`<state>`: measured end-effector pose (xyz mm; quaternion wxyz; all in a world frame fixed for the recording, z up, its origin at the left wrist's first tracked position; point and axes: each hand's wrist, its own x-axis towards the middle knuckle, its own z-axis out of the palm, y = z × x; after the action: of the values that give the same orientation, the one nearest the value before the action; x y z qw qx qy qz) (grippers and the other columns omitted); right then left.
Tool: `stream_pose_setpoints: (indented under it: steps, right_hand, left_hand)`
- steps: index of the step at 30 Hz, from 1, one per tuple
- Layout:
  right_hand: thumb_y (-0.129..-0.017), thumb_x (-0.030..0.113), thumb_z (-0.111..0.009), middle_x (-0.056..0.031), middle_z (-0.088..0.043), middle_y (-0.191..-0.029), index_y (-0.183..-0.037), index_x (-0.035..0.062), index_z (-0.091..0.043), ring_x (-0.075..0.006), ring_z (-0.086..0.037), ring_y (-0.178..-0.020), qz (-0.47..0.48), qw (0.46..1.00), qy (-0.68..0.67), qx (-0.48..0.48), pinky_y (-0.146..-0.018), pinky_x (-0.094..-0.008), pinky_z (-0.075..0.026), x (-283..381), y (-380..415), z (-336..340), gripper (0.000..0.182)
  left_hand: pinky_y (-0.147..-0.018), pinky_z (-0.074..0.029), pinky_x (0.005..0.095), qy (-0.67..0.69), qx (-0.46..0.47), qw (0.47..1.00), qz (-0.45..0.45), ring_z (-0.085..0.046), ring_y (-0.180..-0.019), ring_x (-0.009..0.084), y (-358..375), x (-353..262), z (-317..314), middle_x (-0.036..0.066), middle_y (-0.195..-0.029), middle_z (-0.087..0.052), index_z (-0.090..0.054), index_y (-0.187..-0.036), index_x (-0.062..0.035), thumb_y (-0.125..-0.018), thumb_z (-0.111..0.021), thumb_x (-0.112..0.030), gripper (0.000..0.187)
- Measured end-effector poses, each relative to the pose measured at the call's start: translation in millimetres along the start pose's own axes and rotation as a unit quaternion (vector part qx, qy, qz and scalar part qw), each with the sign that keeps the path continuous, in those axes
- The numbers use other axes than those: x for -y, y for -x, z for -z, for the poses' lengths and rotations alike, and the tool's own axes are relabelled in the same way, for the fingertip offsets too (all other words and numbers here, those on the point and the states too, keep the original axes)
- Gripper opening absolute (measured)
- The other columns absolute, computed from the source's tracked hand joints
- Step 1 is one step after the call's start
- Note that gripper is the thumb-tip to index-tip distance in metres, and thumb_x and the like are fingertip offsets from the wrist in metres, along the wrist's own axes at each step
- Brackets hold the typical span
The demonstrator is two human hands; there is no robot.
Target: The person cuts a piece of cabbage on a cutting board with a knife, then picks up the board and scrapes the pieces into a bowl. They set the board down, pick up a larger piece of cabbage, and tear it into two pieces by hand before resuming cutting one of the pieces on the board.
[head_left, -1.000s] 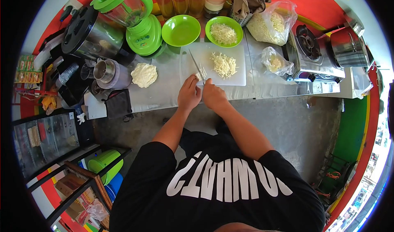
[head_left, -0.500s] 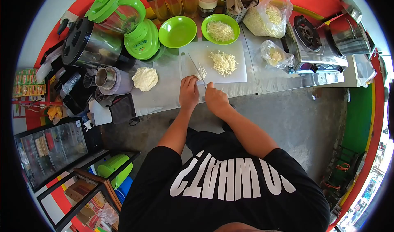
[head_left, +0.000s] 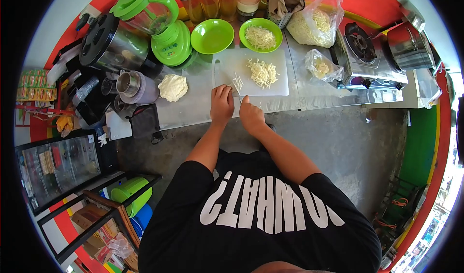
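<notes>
My right hand (head_left: 252, 115) is closed around the handle of a knife (head_left: 239, 92) at the front edge of the white cutting board (head_left: 282, 87). Its thin blade is hard to make out. Bunched fingers of my left hand (head_left: 222, 103) press down at the board's front left corner, beside the blade; what they hold is mostly hidden. A few pale shreds (head_left: 238, 81) lie just beyond the knife. To their right is a larger heap of pale shreds (head_left: 262, 74). More shreds (head_left: 260, 37) fill a green bowl (head_left: 279, 33) behind the board.
Left of that bowl stands another green bowl (head_left: 212, 36), then a green blender (head_left: 170, 43). A pale rounded lump (head_left: 173, 87) sits on the metal counter (head_left: 188, 113). Bags of shreds (head_left: 315, 24) and a gas stove (head_left: 369, 63) are at the right.
The knife blade has swung and lowered toward the front of the board, and my right hand has turned slightly. My left hand stays at the corner. The whole view has shifted a little.
</notes>
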<state>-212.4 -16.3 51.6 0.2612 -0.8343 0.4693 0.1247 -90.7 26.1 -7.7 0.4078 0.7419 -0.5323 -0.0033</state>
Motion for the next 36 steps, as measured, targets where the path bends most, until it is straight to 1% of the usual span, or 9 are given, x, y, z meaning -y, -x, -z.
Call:
stream_pose_setpoints:
  steps: [6, 8, 12, 18, 20, 23, 29, 32, 36]
  right_hand:
    - [-0.094, 0.008, -0.058, -0.0269, -0.072, -0.101, -0.119, -0.0069, -0.042, -0.0409, -0.073, -0.096, 0.024, 0.999, 0.025, -0.002, -0.082, -0.0461, -0.06, 3, -14, 19, 0.033]
    - [-0.095, 0.009, -0.056, -0.0286, -0.071, -0.105, -0.121, -0.0065, -0.042, -0.0416, -0.072, -0.1, 0.009, 0.999, 0.02, 0.04, -0.086, -0.0469, -0.059, 7, -6, 26, 0.033]
    - [-0.094, 0.008, -0.058, -0.0296, -0.07, -0.108, -0.124, -0.0066, -0.042, -0.042, -0.071, -0.104, -0.023, 1.0, -0.006, 0.011, -0.089, -0.0471, -0.057, 3, -1, 8, 0.037]
    - [-0.094, 0.007, -0.058, -0.0301, -0.07, -0.108, -0.13, -0.0083, -0.039, -0.0414, -0.071, -0.103, 0.001, 0.999, 0.021, 0.031, -0.088, -0.047, -0.058, 4, -16, 25, 0.044]
    - [-0.092, 0.005, -0.06, -0.0303, -0.07, -0.107, -0.13, -0.0086, -0.039, -0.0415, -0.071, -0.103, 0.007, 0.999, 0.028, 0.023, -0.088, -0.047, -0.058, 7, -7, 26, 0.046]
    - [-0.089, 0.004, -0.063, -0.0306, -0.07, -0.108, -0.129, -0.0084, -0.039, -0.0417, -0.071, -0.104, -0.051, 0.998, -0.025, 0.008, -0.088, -0.0463, -0.058, 9, -6, 3, 0.048]
    - [-0.092, 0.005, -0.06, -0.031, -0.07, -0.108, -0.125, -0.0063, -0.04, -0.0426, -0.071, -0.103, -0.016, 0.999, 0.002, 0.034, -0.088, -0.0475, -0.058, 11, -21, 21, 0.041]
    - [-0.092, 0.005, -0.06, -0.0307, -0.07, -0.108, -0.124, -0.0056, -0.04, -0.0425, -0.071, -0.103, -0.028, 0.999, 0.008, 0.037, -0.089, -0.0474, -0.057, 13, -15, 21, 0.04]
    - [-0.091, 0.004, -0.06, -0.0311, -0.07, -0.109, -0.124, -0.0059, -0.04, -0.0422, -0.07, -0.106, -0.049, 0.998, 0.004, 0.032, -0.09, -0.0467, -0.057, 16, -8, 7, 0.039]
  left_hand:
    - [-0.097, -0.049, 0.0439, 0.052, 0.016, 0.998, -0.021, -0.057, -0.115, 0.0359, 1, 4, 9, 0.014, -0.118, -0.063, -0.066, -0.109, 0.0, -0.089, -0.059, 0.004, 0.022]
    - [-0.099, -0.049, 0.0438, 0.063, 0.021, 0.998, -0.024, -0.057, -0.116, 0.0359, 7, 2, 13, 0.014, -0.119, -0.062, -0.066, -0.11, 0.0008, -0.088, -0.059, 0.005, 0.024]
    - [-0.104, -0.048, 0.0427, 0.061, 0.042, 0.996, -0.05, -0.055, -0.125, 0.0359, 10, 8, 17, 0.017, -0.127, -0.059, -0.062, -0.12, 0.0026, -0.083, -0.058, 0.008, 0.037]
    - [-0.104, -0.047, 0.0442, 0.058, 0.1, 0.991, -0.073, -0.056, -0.122, 0.0368, 4, 13, 33, 0.016, -0.129, -0.06, -0.062, -0.124, 0.0002, -0.083, -0.058, 0.004, 0.04]
    - [-0.104, -0.045, 0.0446, 0.038, 0.112, 0.986, -0.114, -0.055, -0.123, 0.0345, 4, 20, 34, 0.014, -0.131, -0.06, -0.061, -0.127, -0.002, -0.084, -0.059, 0.0, 0.043]
    - [-0.103, -0.044, 0.0444, -0.012, 0.118, 0.989, -0.091, -0.054, -0.126, 0.0319, 5, 12, 36, 0.012, -0.132, -0.059, -0.06, -0.13, -0.004, -0.084, -0.061, -0.003, 0.046]
    - [-0.102, -0.043, 0.0443, -0.003, 0.111, 0.989, -0.093, -0.054, -0.127, 0.0293, 6, 18, 34, 0.009, -0.133, -0.059, -0.06, -0.131, -0.0054, -0.085, -0.061, -0.004, 0.046]
    - [-0.104, -0.042, 0.0428, -0.011, 0.12, 0.989, -0.086, -0.052, -0.129, 0.026, 6, 18, 34, 0.007, -0.134, -0.059, -0.06, -0.132, -0.0067, -0.088, -0.059, -0.006, 0.044]
    - [-0.103, -0.043, 0.0429, -0.006, 0.119, 0.991, -0.068, -0.053, -0.128, 0.0267, 5, 12, 38, 0.008, -0.132, -0.06, -0.061, -0.13, -0.0061, -0.087, -0.059, -0.005, 0.044]
